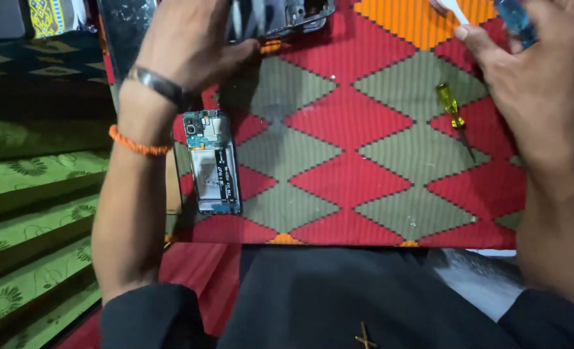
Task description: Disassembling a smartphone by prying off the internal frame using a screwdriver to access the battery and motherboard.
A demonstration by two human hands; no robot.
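**Opened phone and tools on a patterned cloth**

The left hand point(183, 42) closes its fingers on a dark phone frame point(287, 16) at the top edge. The right hand point(539, 84) pinches a blue tool point(514, 22) and a white stick point(455, 10). Between them, on the worktop cloth point(364, 174), lie an opened phone point(212, 161) and a yellow screwdriver point(454, 116).
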